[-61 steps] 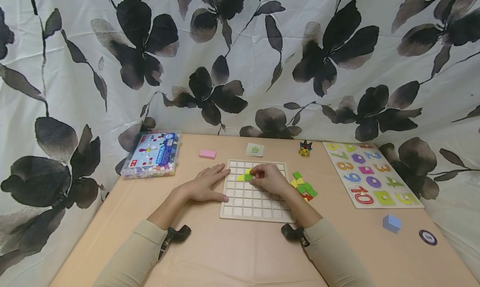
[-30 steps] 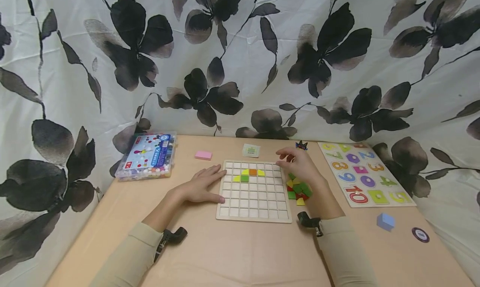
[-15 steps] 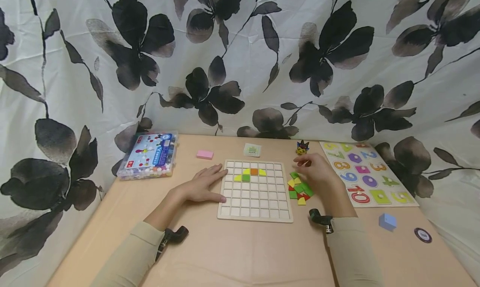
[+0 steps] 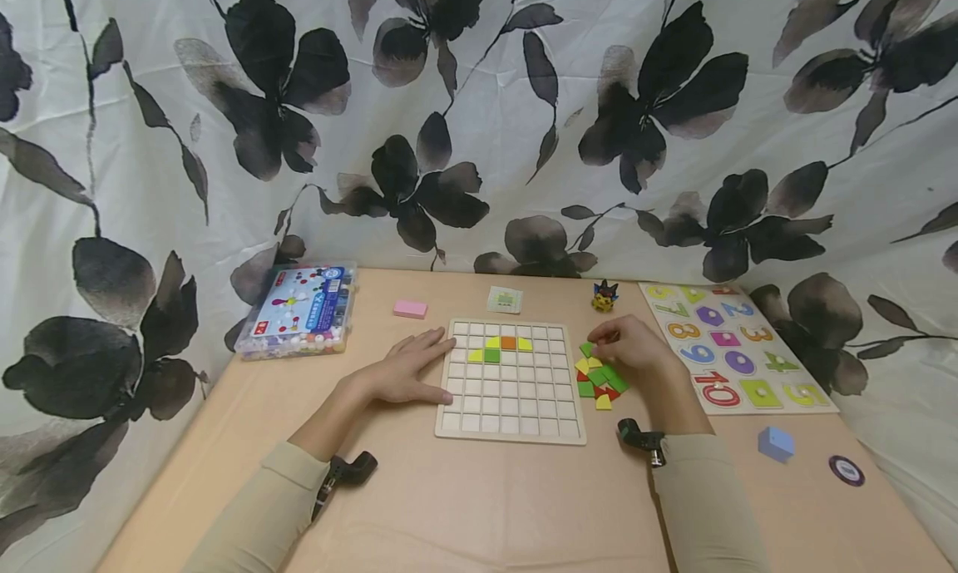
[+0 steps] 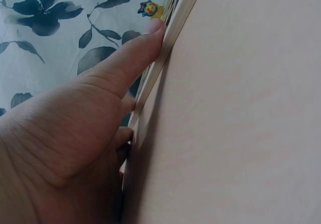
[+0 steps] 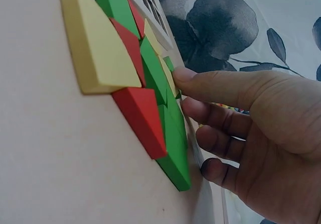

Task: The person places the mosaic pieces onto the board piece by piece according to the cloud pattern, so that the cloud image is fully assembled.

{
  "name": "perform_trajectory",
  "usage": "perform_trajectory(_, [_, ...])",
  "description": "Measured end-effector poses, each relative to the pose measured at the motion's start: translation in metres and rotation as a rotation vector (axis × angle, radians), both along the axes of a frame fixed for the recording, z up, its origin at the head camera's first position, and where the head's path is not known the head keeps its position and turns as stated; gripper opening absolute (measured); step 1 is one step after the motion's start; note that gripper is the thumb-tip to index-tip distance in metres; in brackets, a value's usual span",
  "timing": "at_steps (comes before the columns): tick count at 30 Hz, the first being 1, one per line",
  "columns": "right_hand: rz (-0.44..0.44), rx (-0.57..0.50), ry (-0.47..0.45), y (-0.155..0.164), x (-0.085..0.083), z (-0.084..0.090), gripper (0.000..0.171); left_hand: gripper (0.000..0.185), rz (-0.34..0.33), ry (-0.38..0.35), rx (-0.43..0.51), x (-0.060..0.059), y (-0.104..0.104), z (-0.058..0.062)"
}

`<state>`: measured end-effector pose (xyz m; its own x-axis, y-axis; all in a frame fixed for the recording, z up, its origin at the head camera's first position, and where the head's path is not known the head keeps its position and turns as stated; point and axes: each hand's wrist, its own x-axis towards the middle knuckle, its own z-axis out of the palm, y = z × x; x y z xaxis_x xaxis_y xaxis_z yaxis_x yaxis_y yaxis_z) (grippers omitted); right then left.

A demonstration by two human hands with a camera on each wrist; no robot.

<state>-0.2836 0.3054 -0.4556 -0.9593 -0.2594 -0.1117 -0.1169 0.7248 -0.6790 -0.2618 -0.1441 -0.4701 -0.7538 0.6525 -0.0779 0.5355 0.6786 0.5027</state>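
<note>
My left hand [image 4: 404,370] rests with spread fingers along the left edge of a white gridded board [image 4: 505,427]; in the left wrist view its thumb [image 5: 145,39] presses the rim. Set into the grid are an orange square [image 4: 509,343], a green tile [image 4: 491,355] and several yellow pieces [image 4: 475,356]. Right of the board lies a loose pile of green, yellow and red tiles [image 4: 599,376]. My right hand [image 4: 632,350] reaches to its far end, fingertips at a green tile [image 4: 587,350]. The right index finger is hidden behind the thumb, so a pinch cannot be confirmed.
Behind the board lie a pink block [image 4: 410,308] and a small card [image 4: 505,299]. A little figure [image 4: 604,296] stands near the number board [image 4: 737,353]. A plastic case [image 4: 299,311] sits back left; a blue block [image 4: 776,444] and round disc [image 4: 846,471] lie right.
My right hand left the board, where an orange square and a yellow piece now show, moved right, then lowered to the far end of the tile pile. The left hand stayed put.
</note>
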Motion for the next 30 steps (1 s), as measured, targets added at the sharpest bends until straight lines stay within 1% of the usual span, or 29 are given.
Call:
perform_trajectory(7, [0.01,0.014,0.006,-0.001,-0.002,-0.001,0.018,0.105,-0.002,0.012,-0.009,-0.002,-0.001,-0.003])
perform_trajectory(13, [0.007,-0.004,0.016,-0.003,-0.003,-0.004,0.014,0.104,0.0,0.002,0.0,0.0,-0.001,-0.002])
perform_trajectory(17, [0.013,-0.045,0.027,-0.004,-0.003,-0.004,0.012,0.103,0.001,0.004,0.005,0.001,-0.001,-0.001])
perform_trajectory(24, [0.015,-0.127,0.01,-0.006,-0.004,-0.002,0.009,0.105,0.011,-0.005,-0.011,0.001,-0.001,0.0])
perform_trajectory(27, [-0.006,-0.159,0.022,-0.008,-0.003,0.0,0.008,0.105,0.009,0.002,-0.012,0.0,-0.001,0.0])
perform_trajectory(30, [-0.06,-0.251,-0.004,-0.012,0.0,0.001,0.009,0.105,0.008,0.001,-0.014,0.0,-0.001,0.0])
